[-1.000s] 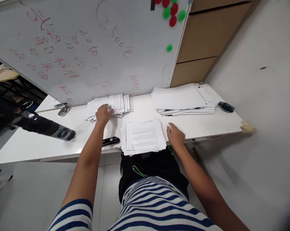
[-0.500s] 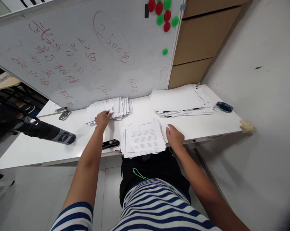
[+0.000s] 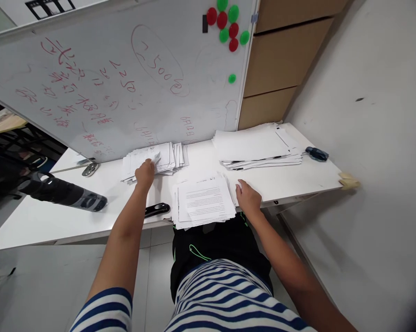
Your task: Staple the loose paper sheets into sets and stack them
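Observation:
My left hand (image 3: 144,174) is closed at the front of the back-left paper stack (image 3: 138,157). Its fingertips pinch a sheet of paper (image 3: 157,158) whose corner is bent up. My right hand (image 3: 249,198) is curled, with a small white bit showing at its fingertips; what that is I cannot make out. It rests by the right side of a printed paper stack (image 3: 206,200) at the table's front edge. A black stapler-like tool (image 3: 157,210) lies left of that stack, partly behind my left forearm.
A whiteboard (image 3: 107,83) with red writing and round magnets stands along the back of the white table (image 3: 194,159). Larger sheets (image 3: 252,145) are piled at the back right, near a dark blue object (image 3: 317,154). A dark bottle (image 3: 67,193) lies left. Cardboard boxes (image 3: 284,60) stand behind.
The view has shifted slightly. At my left fingertips, the bent paper corner shows more, and the dark spot seen there before is gone. My right hand stays beside the printed stack, still curled.

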### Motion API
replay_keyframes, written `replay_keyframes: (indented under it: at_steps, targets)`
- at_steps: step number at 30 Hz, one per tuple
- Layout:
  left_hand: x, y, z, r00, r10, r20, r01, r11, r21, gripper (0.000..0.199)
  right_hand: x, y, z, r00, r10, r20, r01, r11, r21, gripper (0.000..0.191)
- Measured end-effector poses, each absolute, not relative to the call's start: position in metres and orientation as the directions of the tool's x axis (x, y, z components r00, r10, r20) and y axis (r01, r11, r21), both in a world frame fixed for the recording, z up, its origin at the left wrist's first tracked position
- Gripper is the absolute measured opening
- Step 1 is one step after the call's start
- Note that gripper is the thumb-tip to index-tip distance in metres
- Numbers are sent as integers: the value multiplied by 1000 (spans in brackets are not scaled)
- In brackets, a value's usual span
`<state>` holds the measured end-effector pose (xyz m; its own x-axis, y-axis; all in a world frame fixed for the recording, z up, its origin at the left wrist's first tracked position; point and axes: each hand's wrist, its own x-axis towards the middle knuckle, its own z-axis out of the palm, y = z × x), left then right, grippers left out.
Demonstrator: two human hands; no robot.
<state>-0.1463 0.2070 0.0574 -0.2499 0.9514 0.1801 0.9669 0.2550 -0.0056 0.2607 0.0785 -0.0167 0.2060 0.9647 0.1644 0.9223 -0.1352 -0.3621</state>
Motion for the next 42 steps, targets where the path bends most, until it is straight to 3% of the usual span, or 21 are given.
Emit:
replay_keyframes:
  at_steps: [9, 21, 29, 32, 35, 39, 42]
  targets:
    - [-132, 208, 62, -224, 948, 225, 964, 249, -89, 37, 262, 80, -18, 206, 968, 143, 911, -136, -389, 42]
    - [-134, 205, 62, -210, 931, 300, 971, 235, -50, 36, 263, 79, -15, 208, 970, 129, 903, -139, -407, 43]
    - [-120, 181, 98, -144, 899, 413, 989, 140, 40, 35, 261, 76, -13, 205, 970, 130, 895, -132, -426, 42]
    - [-109, 166, 120, -158, 876, 456, 985, 109, 131, 33, 263, 77, -12, 207, 969, 134, 872, -121, -474, 42]
    - [-95, 144, 146, -179, 832, 526, 949, 4, 317, 31, 271, 80, -7, 243, 966, 88, 760, -133, -636, 43]
    - [-74, 108, 176, -311, 738, 599, 697, -250, 672, 30, 278, 76, 16, 274, 962, -8, 289, -91, -953, 61]
    - [-58, 81, 182, -424, 756, 499, 286, -411, 865, 32, 262, 58, 42, 114, 993, -17, -90, -7, -996, 72]
